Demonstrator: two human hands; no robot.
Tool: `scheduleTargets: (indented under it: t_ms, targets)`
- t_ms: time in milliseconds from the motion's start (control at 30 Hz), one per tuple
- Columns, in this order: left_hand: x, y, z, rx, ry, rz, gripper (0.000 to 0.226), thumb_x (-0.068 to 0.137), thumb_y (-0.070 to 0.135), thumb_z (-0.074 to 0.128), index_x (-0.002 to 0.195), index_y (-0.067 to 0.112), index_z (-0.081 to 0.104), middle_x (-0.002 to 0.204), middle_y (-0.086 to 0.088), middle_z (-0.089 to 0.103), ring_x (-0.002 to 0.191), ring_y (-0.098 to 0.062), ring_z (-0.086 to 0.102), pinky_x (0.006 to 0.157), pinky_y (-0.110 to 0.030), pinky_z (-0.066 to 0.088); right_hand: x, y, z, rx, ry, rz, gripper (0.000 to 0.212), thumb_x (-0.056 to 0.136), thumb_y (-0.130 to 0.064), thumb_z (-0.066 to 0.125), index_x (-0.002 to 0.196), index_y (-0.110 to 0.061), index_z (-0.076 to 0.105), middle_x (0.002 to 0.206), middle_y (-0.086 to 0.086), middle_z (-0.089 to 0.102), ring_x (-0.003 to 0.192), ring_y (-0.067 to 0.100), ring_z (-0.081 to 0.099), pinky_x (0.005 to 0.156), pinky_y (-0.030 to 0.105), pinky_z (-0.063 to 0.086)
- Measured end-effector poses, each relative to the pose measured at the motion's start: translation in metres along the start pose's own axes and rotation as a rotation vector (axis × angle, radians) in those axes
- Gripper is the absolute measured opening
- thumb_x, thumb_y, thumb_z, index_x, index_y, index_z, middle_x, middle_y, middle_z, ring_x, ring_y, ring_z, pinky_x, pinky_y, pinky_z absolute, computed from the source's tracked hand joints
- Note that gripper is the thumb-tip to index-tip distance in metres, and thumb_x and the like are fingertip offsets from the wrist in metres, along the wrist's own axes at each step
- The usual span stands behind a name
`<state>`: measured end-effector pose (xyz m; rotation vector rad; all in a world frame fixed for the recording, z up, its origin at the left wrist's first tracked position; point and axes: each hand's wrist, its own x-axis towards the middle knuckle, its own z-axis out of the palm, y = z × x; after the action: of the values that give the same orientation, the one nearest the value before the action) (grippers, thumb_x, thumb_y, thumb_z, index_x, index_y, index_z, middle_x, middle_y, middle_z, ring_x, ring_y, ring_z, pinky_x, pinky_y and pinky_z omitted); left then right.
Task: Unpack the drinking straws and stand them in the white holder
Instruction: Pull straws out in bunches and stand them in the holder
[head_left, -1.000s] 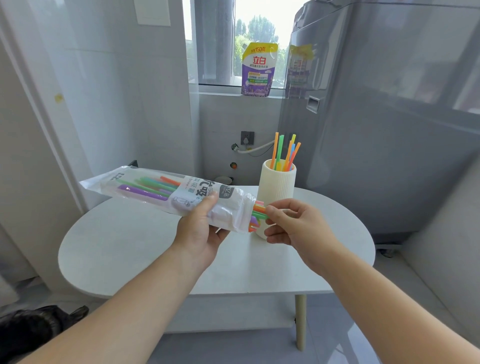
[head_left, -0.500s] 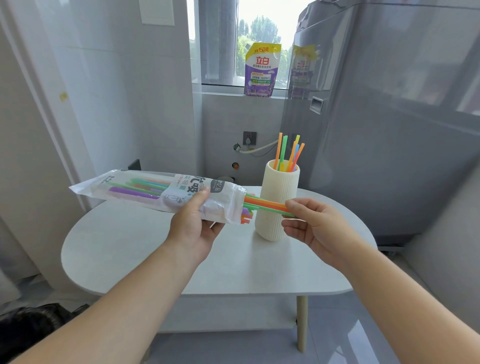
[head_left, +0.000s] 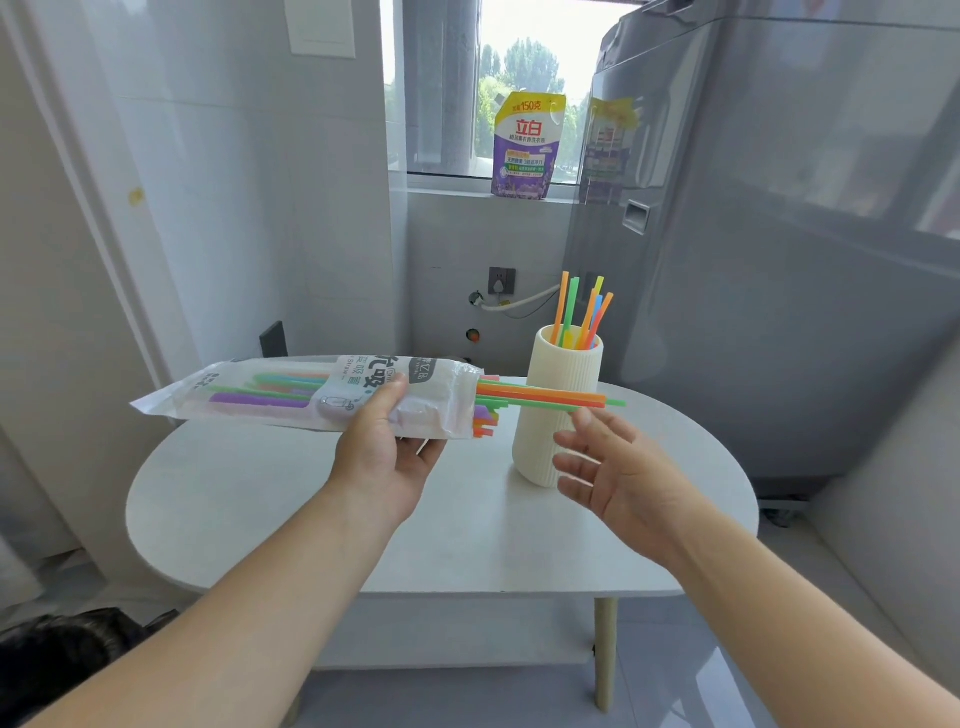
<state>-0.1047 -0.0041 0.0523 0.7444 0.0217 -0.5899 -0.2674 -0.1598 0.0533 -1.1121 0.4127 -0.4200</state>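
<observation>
**Item.** A bunch of thin orange and green plastic straws (head_left: 545, 395), part drawn out of a clear printed plastic packet (head_left: 291, 395).

**Axis.** We log their long axis as near level. It runs left to right across the front of the white ribbed cylindrical holder (head_left: 540, 452), below its rim. The free ends stop just past the holder's right edge.

**Hands.**
- The right hand (head_left: 623, 473) is the nearer to those free ends. It lies in front of the holder and to its right, fingers (head_left: 587, 421) spread and slack, gripping nothing. The straws pass just above the topmost fingertip; we cannot tell whether they touch.
- The left hand (head_left: 384, 452), left of the holder, grasps the packet from beneath with the thumb pressed on top.

**Appearance.** The straws are straight, slender, bright and opaque. Purple, orange and green ends crowd the packet's open mouth, left of the holder. Further coloured straws (head_left: 571, 306) stand in the holder, leaning slightly.

**Judgement.** We reckon the next pinch closes upward onto the free ends, then pulls rightward along the axis.
</observation>
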Motion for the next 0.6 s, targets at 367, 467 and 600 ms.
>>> scheduleTargets:
  t_ms: [367,467,600]
  targets:
    - [-0.005,-0.015,0.004,0.001,-0.041,0.012,0.036,0.092,0.02,0.07,0.127,0.025,0.061,0.093,0.0,0.082,0.086,-0.018,0.079,0.062,-0.033,0.063,0.009,0.009,0.044,0.095,0.143,-0.061,0.036,0.089,-0.027,0.074,0.116,-0.006,0.064,0.069,0.001,0.051,0.055,0.009,0.051,0.054,0.023,0.052]
    - [-0.006,-0.015,0.005,-0.001,-0.044,0.009,0.037,0.093,0.02,0.069,0.13,0.023,0.061,0.093,0.0,0.082,0.084,-0.018,0.079,0.061,-0.032,0.063,0.013,0.004,0.05,0.232,0.168,-0.067,0.028,0.091,-0.02,0.073,0.113,-0.005,0.067,0.062,-0.002,0.05,0.051,0.007,0.049,0.05,0.02,0.05]
    - [-0.008,-0.014,0.005,-0.015,-0.039,-0.01,0.038,0.092,0.021,0.07,0.13,0.021,0.062,0.098,-0.003,0.081,0.088,-0.02,0.079,0.062,-0.033,0.063,0.016,-0.002,0.054,0.303,0.245,-0.083,0.014,0.092,-0.02,0.072,0.1,-0.008,0.07,0.062,-0.002,0.051,0.053,0.007,0.05,0.053,0.019,0.052]
